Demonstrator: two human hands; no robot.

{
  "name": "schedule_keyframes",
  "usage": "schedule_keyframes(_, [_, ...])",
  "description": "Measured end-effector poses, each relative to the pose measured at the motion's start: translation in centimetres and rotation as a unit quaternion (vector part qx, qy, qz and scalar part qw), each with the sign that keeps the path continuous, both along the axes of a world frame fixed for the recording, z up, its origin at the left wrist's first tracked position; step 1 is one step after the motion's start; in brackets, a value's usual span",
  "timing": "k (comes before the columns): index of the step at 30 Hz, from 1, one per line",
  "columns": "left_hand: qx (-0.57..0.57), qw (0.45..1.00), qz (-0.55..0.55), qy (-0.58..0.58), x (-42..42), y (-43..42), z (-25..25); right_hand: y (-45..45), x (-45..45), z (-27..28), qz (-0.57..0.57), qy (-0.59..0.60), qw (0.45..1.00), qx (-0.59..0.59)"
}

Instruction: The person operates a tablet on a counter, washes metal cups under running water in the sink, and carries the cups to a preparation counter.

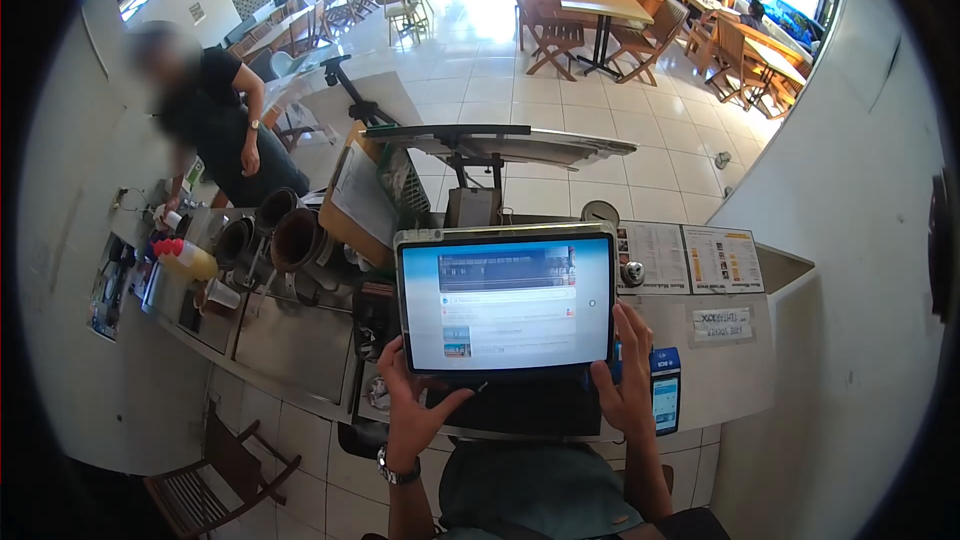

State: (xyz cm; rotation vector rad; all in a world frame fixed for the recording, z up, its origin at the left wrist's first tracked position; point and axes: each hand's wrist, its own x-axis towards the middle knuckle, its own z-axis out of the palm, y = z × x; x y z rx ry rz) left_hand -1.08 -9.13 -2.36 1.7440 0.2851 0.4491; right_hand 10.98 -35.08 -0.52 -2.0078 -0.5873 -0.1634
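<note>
A tablet (508, 305) with a lit screen stands tilted up in front of me, over the counter. My left hand (418, 412) is at its lower left corner, fingers along the edge and thumb stretched below the frame. At the lower right corner, my right hand (626, 375) has its fingers up along the side and its thumb near the bottom edge. Both hands appear to hold the tablet; the parts behind it are hidden. Beside my right hand is a blue card terminal (664, 392). A black mat (530, 408) lies beneath the tablet.
Menu sheets (722, 260), a silver bell (632, 273) and a taped sign (722, 325) are on the right. A screen on a stand (500, 143) rises behind the tablet. Leftward are dark containers (297, 240), squeeze bottles (187, 258), a co-worker (225, 115) and a wooden chair (225, 470).
</note>
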Motion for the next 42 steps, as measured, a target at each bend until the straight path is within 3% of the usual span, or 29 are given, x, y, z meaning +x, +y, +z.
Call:
schedule_keyframes(5, [-0.014, 1.0, 0.008, -0.011, 0.2, 0.8, -0.5, -0.7, -0.4, -1.2, 0.012, -0.018, 0.999, 0.031])
schedule_keyframes(12, [0.035, 0.999, 0.015, -0.007, 1.0, 1.3, 1.2, -0.7, -0.4, 0.0, -0.002, -0.079, 0.996, -0.029])
schedule_keyframes(15, [0.035, 0.999, 0.015, -0.008, 1.3, 1.4, 1.4, -0.2, -0.5, -0.1, -0.008, -0.032, 0.998, 0.045])
schedule_keyframes(20, [0.009, 1.0, -0.005, -0.017, 1.2, 1.5, 1.3, -0.4, -0.6, -0.2, 0.002, -0.111, 0.993, -0.04])
schedule_keyframes(27, [0.009, 1.0, -0.017, -0.023, 1.0, 1.4, 1.7, -0.1, -0.6, -0.5, -0.009, -0.074, 0.997, -0.01])
schedule_keyframes(29, [0.01, 0.999, -0.02, -0.028, 1.3, 1.8, 1.7, -0.4, -0.8, -1.0, 0.015, -0.004, 1.0, 0.027])
schedule_keyframes(31, [0.1, 0.995, 0.002, -0.026, 2.0, 2.7, 1.5, -0.3, -0.9, -1.0, 0.02, 0.004, 0.999, 0.033])
schedule_keyframes(37, [0.212, 0.976, 0.01, -0.039, 5.0, 3.4, 5.3, -0.4, -1.3, -2.0, 0.013, 0.015, 0.999, 0.045])
schedule_keyframes(42, [0.241, 0.968, 0.003, -0.065, 6.2, 4.1, 5.5, -0.7, -2.0, -2.3, 0.011, 0.013, 0.998, 0.059])
